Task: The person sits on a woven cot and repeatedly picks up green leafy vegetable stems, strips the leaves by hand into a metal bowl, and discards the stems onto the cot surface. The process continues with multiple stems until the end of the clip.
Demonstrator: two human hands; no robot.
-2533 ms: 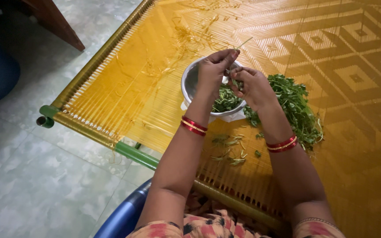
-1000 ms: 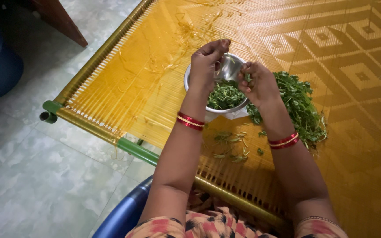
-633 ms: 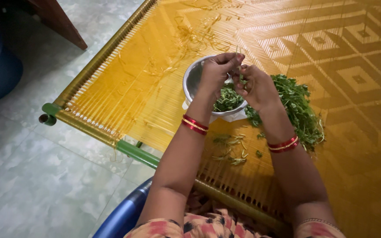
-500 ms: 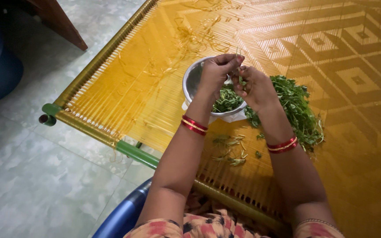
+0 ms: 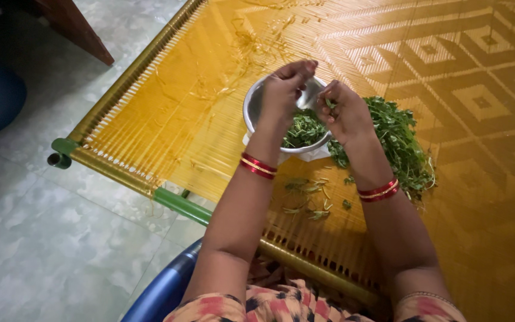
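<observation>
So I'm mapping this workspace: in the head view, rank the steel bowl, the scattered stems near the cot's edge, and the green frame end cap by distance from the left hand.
1. Steel bowl: directly under the left hand.
2. Scattered stems: below the bowl, toward the person.
3. Green frame end cap: far left, at the cot's corner.

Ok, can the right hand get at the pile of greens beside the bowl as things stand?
Probably yes. The right hand hovers over the steel bowl, and the pile of greens lies just to its right on the woven cot; nothing stands between them.
</observation>
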